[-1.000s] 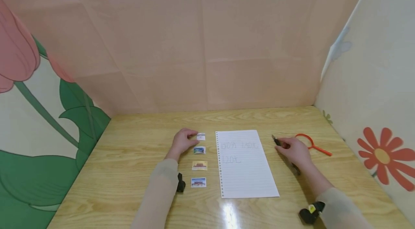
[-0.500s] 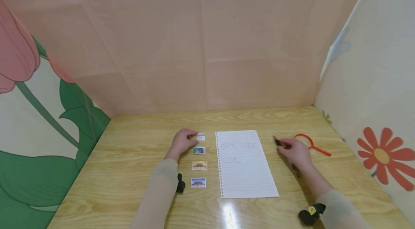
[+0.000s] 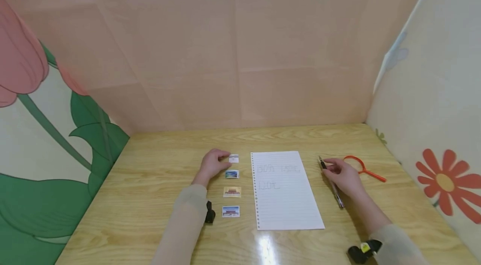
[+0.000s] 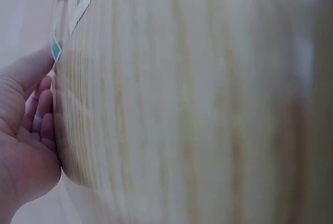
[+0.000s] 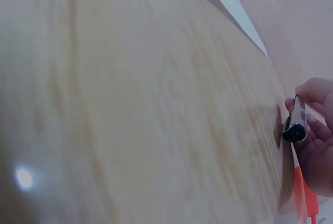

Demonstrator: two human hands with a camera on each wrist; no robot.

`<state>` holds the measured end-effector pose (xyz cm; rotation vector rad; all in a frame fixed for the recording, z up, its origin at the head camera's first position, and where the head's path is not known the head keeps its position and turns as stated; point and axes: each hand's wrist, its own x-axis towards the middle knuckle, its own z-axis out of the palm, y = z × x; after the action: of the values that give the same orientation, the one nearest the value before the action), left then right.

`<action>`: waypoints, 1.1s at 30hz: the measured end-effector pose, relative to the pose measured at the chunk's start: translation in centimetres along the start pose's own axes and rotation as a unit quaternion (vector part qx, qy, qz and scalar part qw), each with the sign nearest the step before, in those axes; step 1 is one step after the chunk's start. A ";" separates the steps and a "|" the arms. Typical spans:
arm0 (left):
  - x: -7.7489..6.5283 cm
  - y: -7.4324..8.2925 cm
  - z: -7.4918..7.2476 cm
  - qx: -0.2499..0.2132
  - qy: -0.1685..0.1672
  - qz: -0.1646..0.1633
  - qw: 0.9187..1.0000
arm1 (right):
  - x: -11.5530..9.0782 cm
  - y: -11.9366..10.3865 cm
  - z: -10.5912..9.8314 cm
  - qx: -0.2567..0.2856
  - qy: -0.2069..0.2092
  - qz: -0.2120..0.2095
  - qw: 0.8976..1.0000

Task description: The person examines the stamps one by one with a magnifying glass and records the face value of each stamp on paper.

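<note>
My left hand (image 3: 212, 164) touches the left edge of the top stamp (image 3: 234, 158) with finger and thumb. Below that one, in a column, are a blue-green stamp (image 3: 232, 174), a yellowish stamp with a building (image 3: 232, 192) and a blue stamp with a building (image 3: 231, 211). In the left wrist view the other fingers curl loosely beside the table. Right of the paper, my right hand (image 3: 343, 176) pinches a pen (image 3: 335, 194) between thumb and fingers, its tip pointing away from me. The pen's rear end (image 5: 295, 132) faces the right wrist camera.
A lined sheet of paper (image 3: 287, 206) with handwriting lies between the hands. Beyond the right hand is a red-orange ring with a handle (image 3: 363, 168). The wooden table (image 3: 124, 215) meets a pink backdrop (image 3: 188, 69) and patterned side walls.
The pen has shifted slightly right and turned in my right hand, so more of its barrel shows left of the wrist. My left hand stays at the top stamp.
</note>
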<state>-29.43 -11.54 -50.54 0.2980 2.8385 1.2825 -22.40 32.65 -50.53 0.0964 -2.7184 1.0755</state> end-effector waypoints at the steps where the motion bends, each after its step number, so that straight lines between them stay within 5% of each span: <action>1: 0.0 0.0 0.0 0.001 -0.002 0.000 1.000 | -0.1 0.0 0.0 0.012 -0.001 0.000 1.000; 8: 0.0 0.0 0.0 0.004 -0.001 0.002 1.000 | -0.2 -0.3 0.1 0.099 -0.040 0.027 0.994; 12: 0.1 -0.2 0.0 0.007 0.000 0.006 1.000 | -0.2 -0.3 0.3 0.193 -0.073 0.074 0.976; 14: 0.0 -0.2 -0.1 0.009 -0.002 0.007 1.000 | -0.1 -0.2 0.5 0.257 -0.083 0.083 0.959; 17: -0.1 -0.1 -0.1 0.010 -0.005 0.006 1.000 | -0.2 -0.2 0.6 0.385 -0.103 0.081 0.914; 21: -0.6 0.6 -0.4 0.007 -0.009 0.003 1.000 | -0.3 -0.5 0.8 0.495 -0.140 0.006 0.858; 24: -1.2 1.6 -0.1 0.007 -0.004 0.019 1.000 | -0.2 -1.0 1.0 0.527 -0.150 -0.042 0.835; 26: -1.8 2.5 0.4 0.004 -0.001 0.037 0.999 | -0.1 -1.5 1.1 0.534 -0.147 -0.048 0.831; 28: -2.5 3.8 1.0 0.002 -0.006 0.060 0.998 | 0.0 -1.8 1.3 0.524 -0.137 -0.038 0.840; 33: -5.1 7.6 3.1 0.048 -0.045 0.137 0.988 | 0.2 -2.8 1.6 0.399 -0.116 -0.035 0.909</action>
<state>-22.89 -5.24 -47.30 0.7523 2.8611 1.1350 -22.44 29.54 -49.74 0.4648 -2.2287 2.1910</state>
